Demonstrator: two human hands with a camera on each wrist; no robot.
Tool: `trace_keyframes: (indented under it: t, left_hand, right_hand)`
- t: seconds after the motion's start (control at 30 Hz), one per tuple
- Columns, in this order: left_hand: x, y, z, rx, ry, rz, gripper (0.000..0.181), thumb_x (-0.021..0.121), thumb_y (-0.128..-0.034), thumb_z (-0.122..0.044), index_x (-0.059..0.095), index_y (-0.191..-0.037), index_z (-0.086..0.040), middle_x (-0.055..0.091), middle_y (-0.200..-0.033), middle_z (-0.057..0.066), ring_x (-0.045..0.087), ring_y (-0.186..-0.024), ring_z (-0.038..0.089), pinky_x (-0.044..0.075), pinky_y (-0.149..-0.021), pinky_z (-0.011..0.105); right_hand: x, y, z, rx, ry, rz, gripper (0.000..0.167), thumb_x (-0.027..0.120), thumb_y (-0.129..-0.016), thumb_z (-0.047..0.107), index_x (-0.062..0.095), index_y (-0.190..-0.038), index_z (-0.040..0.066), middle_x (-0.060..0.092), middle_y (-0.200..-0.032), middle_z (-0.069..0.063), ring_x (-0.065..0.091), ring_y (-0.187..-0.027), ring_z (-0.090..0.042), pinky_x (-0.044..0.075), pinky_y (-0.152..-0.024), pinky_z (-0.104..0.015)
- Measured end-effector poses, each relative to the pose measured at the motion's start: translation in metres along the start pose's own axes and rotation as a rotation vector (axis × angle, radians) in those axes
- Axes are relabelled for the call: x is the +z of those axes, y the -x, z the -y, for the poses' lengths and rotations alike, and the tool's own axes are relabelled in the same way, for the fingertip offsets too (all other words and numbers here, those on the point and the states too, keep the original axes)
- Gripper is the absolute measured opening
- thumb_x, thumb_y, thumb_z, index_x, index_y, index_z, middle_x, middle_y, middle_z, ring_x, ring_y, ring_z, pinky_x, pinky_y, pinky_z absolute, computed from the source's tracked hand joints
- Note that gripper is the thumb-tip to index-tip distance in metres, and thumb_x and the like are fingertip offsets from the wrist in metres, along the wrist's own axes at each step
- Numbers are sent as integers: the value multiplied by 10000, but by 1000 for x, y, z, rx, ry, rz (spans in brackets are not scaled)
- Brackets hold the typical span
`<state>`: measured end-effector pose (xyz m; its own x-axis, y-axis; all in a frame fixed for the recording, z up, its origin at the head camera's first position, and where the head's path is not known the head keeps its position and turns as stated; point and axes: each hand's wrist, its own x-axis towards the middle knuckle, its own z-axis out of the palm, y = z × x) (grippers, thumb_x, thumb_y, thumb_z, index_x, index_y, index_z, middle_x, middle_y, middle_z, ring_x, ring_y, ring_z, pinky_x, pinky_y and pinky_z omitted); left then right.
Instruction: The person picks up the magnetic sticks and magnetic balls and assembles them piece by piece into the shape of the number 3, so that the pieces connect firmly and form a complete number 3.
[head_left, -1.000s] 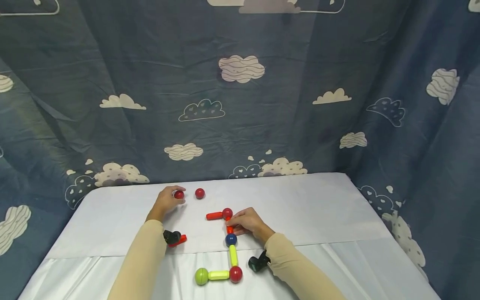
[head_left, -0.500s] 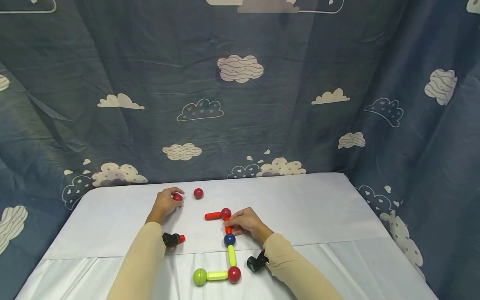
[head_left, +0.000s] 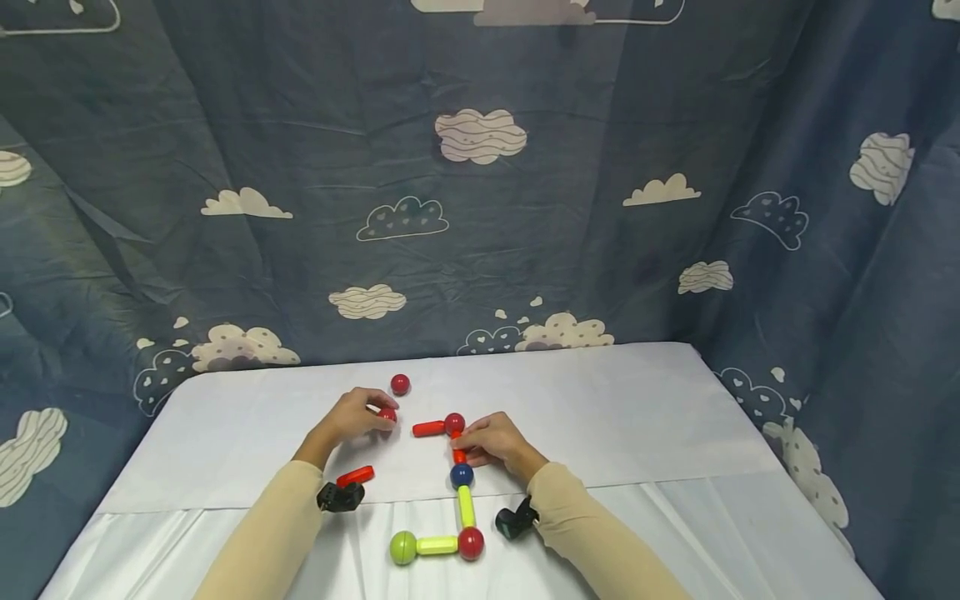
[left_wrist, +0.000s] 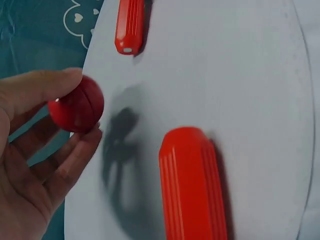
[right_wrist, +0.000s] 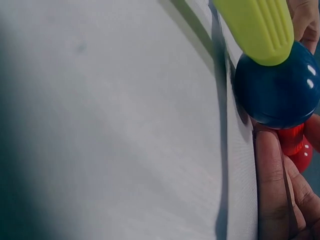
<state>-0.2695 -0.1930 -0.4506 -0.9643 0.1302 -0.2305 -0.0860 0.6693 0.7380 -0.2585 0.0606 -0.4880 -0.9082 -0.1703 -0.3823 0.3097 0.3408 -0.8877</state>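
Note:
My left hand (head_left: 358,414) pinches a red ball (head_left: 387,414) between thumb and fingers; in the left wrist view the ball (left_wrist: 77,105) appears raised off the cloth. To its right, my right hand (head_left: 502,442) pinches a red rod (head_left: 458,457) that joins a blue ball (head_left: 462,476) to another red ball (head_left: 454,423). From that ball a second red rod (head_left: 428,428) points left, its far end bare. Below the blue ball, a yellow-green rod (head_left: 467,506) leads to a red corner ball (head_left: 471,543), then another yellow-green rod (head_left: 437,546) and a green ball (head_left: 402,547).
A loose red ball (head_left: 400,384) lies near the table's back edge. One loose red rod (head_left: 355,476) lies beside the left wrist camera (head_left: 341,497). White cloth covers the table (head_left: 637,417), and a dark cloud-patterned curtain (head_left: 555,208) hangs behind it.
My left hand has closed round the red ball and carried it right and slightly nearer, toward the bare end of the red rod. My right hand keeps its place on the joined pieces.

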Motion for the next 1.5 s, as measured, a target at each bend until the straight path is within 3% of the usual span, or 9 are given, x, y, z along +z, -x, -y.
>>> trace_keyframes:
  t: [0.2,0.33,0.53,0.63,0.73,1.0,1.17,1.5]
  left_hand:
    - [7,5,2,-20,112,103,323,710,-841,-48,673,-1162,-55,634,-1054,90,601,-837,191,533,-795,318]
    - [8,8,5,-41,115,113,335,713,-835,-50,677,-1167,-55,618,-1069,86,574,-851,194,531,-775,311]
    - [11,5,4,26,26,101,349,726,-807,-8,680,-1151,-48,621,-974,54,555,-815,192,499,-731,300]
    - [15,3,3,27,-28,106,367,719,-806,10,680,-1161,-73,607,-975,45,526,-858,194,488,-753,293]
    - [16,2,2,14,-58,129,380,708,-812,20,680,-1173,-93,601,-997,52,517,-897,210,491,-801,316]
    - [14,-2,-5,44,-155,217,355,691,-826,13,690,-1160,-104,609,-1007,31,505,-928,213,421,-914,437]
    - [17,-4,-6,64,-153,221,341,696,-822,16,688,-1146,-90,605,-981,25,509,-899,197,433,-872,401]
    - [22,-2,-6,34,-103,169,332,702,-826,10,682,-1138,-100,597,-1013,50,515,-930,214,441,-905,413]
  right_hand:
    - [2,1,0,17,-7,-6,186,813,-751,109,707,-873,14,685,-711,-65,601,-499,-97,520,-505,-241]
    - [5,0,1,10,-4,5,183,816,-749,110,710,-868,19,689,-715,-66,610,-506,-102,524,-510,-247]
    - [7,0,3,0,-4,-7,177,814,-744,99,710,-860,13,687,-705,-71,600,-493,-97,517,-492,-240]
    - [6,0,2,8,4,-11,175,812,-749,104,710,-860,16,681,-699,-70,599,-495,-100,515,-491,-237]
    - [6,0,2,9,10,-12,170,809,-755,106,709,-859,17,677,-695,-68,600,-501,-102,518,-496,-240]
    - [4,0,1,3,0,-19,179,812,-749,104,704,-858,13,672,-690,-59,593,-502,-94,519,-495,-240]
    - [4,0,0,-2,-17,-10,173,807,-748,84,699,-856,3,671,-683,-64,586,-497,-90,522,-496,-245]
    - [3,2,1,-1,-7,-26,173,808,-748,83,697,-856,6,672,-681,-57,590,-498,-88,520,-498,-242]
